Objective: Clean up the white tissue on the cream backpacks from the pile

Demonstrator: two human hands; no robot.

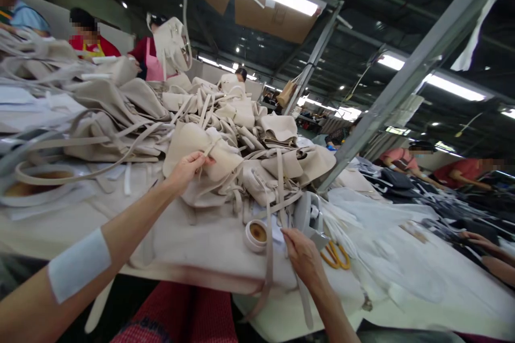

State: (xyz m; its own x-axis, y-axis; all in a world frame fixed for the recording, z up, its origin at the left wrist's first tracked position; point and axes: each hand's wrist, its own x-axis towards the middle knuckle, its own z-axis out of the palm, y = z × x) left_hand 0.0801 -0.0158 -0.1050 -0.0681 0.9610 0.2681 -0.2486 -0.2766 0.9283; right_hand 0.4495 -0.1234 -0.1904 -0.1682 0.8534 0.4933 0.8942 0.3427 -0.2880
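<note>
My left hand (192, 167) is closed on a beige bag (187, 144) at the front of a big heap of beige bags (237, 112), its fingers pinching near the bag's strap. Lower right, my right hand (300, 252) has its fingers closed on a beige strap (280, 187) that runs down from the heap; the strap's end hangs below the hand. Just left of that hand sits a white roll of tape (256, 235). Beyond my right fingers are a grey tape dispenser (308, 214) and yellow-handled scissors (336, 255).
A large tape roll (40, 185) lies at the left among loose straps. A slanted metal post (386, 102) rises from the table at the right. White sheeting (386, 236) and dark bags (398, 179) lie beyond. Several people work across and to the right.
</note>
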